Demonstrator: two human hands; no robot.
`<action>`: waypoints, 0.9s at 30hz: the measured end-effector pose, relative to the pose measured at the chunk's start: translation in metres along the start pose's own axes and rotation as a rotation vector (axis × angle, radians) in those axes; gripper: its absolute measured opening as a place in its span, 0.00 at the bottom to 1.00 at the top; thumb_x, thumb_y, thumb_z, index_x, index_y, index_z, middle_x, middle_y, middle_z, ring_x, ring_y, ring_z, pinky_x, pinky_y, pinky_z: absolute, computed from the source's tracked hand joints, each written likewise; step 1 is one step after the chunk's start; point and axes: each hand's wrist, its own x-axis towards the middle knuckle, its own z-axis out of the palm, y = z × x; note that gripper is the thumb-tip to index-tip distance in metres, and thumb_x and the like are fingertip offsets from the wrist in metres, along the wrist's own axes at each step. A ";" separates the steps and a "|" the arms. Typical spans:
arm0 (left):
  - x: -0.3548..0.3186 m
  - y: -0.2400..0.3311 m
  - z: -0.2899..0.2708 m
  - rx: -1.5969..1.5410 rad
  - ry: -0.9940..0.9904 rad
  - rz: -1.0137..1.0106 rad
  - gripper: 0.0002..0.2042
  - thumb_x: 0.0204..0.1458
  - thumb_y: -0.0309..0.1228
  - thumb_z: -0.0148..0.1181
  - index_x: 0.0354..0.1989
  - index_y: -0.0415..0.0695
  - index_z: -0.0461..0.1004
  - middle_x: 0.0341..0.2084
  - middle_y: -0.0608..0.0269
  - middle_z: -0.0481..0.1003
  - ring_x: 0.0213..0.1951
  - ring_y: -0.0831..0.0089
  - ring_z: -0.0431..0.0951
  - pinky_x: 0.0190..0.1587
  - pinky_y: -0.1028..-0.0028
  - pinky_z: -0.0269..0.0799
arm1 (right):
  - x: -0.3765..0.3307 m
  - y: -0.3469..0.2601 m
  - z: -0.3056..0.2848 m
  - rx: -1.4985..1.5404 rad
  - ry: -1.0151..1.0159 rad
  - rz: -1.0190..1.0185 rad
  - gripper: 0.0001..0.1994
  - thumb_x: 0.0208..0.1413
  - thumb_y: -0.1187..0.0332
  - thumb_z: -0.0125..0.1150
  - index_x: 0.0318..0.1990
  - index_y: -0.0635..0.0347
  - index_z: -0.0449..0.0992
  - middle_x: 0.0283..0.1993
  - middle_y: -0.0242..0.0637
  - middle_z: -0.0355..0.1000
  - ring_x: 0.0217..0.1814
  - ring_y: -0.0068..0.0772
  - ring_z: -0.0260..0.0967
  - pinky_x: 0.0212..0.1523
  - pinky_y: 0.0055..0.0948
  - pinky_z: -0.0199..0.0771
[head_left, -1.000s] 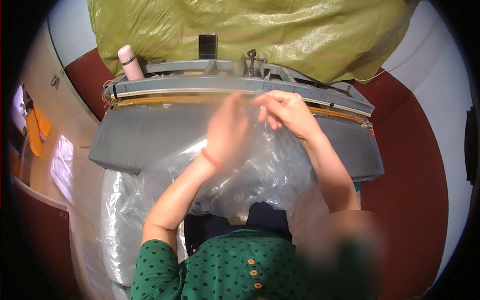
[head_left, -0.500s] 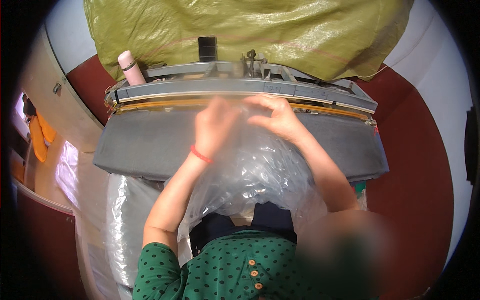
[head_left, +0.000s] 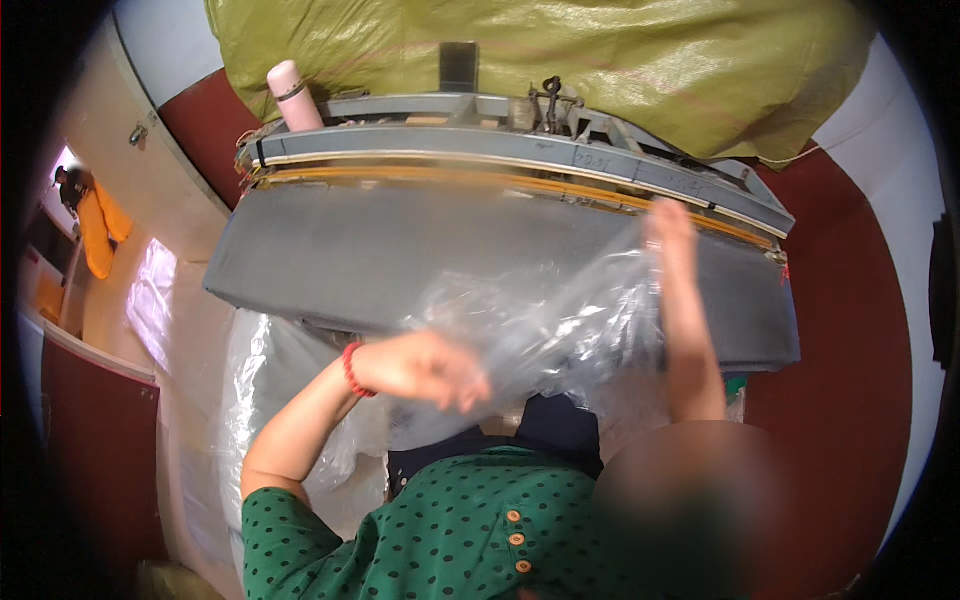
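Observation:
A clear plastic sheet [head_left: 590, 325] stretches across my lap and the front of a long grey padded bench, creased and shiny. At its right end my right hand [head_left: 672, 230] is raised near the bench's far edge, closed on a gathered part of the plastic. My left hand [head_left: 425, 368], with a red bead bracelet [head_left: 356, 370] on the wrist, is low in front of the bench at the sheet's left end. Its fingers are bent and smeared by motion, so whether they grip the plastic cannot be made out.
Behind the grey padded bench [head_left: 300, 245] runs a metal frame [head_left: 400, 140] with an orange strip [head_left: 420, 178]. A pink bottle [head_left: 294, 97] stands at its left. Yellow-green sheeting [head_left: 600, 40] hangs beyond. More clear plastic [head_left: 255, 370] lies at the left. A person [head_left: 85, 200] shows through the doorway.
My hands have moved apart: the left came down toward me, the right went out to the right. The plastic is now pulled toward the right. The view has shifted slightly.

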 end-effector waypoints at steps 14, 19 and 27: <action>-0.421 -0.105 -0.168 1.268 0.976 -1.614 0.12 0.45 0.37 0.48 0.30 0.44 0.76 0.30 0.51 0.74 0.36 0.56 0.74 0.39 0.63 0.69 | -0.102 0.079 -0.517 -0.925 0.707 -0.110 0.15 0.53 0.59 0.51 0.34 0.65 0.71 0.31 0.35 0.69 0.34 0.26 0.62 0.39 0.26 0.63; -0.285 0.104 -0.207 2.099 2.131 0.053 0.11 0.44 0.28 0.57 0.36 0.39 0.69 0.28 0.53 0.71 0.30 0.59 0.72 0.35 0.66 0.67 | -0.077 0.088 -0.496 -1.019 0.807 -0.012 0.19 0.53 0.55 0.49 0.35 0.68 0.69 0.33 0.38 0.69 0.35 0.31 0.63 0.40 0.29 0.62; -0.283 -0.138 -0.242 1.131 1.224 -1.179 0.36 0.41 0.45 0.60 0.57 0.42 0.54 0.58 0.46 0.49 0.57 0.54 0.55 0.56 0.65 0.54 | 0.001 0.091 -0.428 -1.014 0.634 -0.156 0.16 0.55 0.58 0.47 0.36 0.66 0.70 0.35 0.41 0.70 0.37 0.35 0.65 0.41 0.29 0.63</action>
